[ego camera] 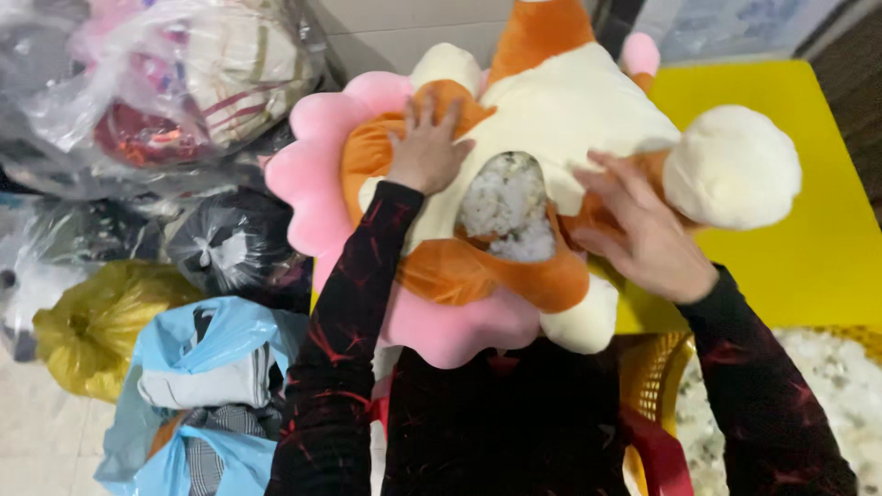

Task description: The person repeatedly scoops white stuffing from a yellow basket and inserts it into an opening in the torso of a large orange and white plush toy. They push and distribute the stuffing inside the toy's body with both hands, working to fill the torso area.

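Observation:
A large plush toy (pixel 551 119) in orange, cream and pink lies across my lap and a yellow table (pixel 781 230). An open seam in its body shows white stuffing (pixel 507 209). My left hand (pixel 428 147) lies flat on the orange part beside the pink petal-shaped frill (pixel 317 174), fingers spread. My right hand (pixel 643 230) presses on the toy just right of the opening, fingers apart, close to a round cream limb (pixel 730 165). Neither hand grips anything.
Plastic bags of fabric and clothes are piled at the left: clear ones (pixel 165 83), a black one (pixel 230 243), a yellow one (pixel 101 326), a blue one (pixel 211 395). A yellow woven basket (pixel 657 367) with loose white stuffing (pixel 827 386) stands at the lower right.

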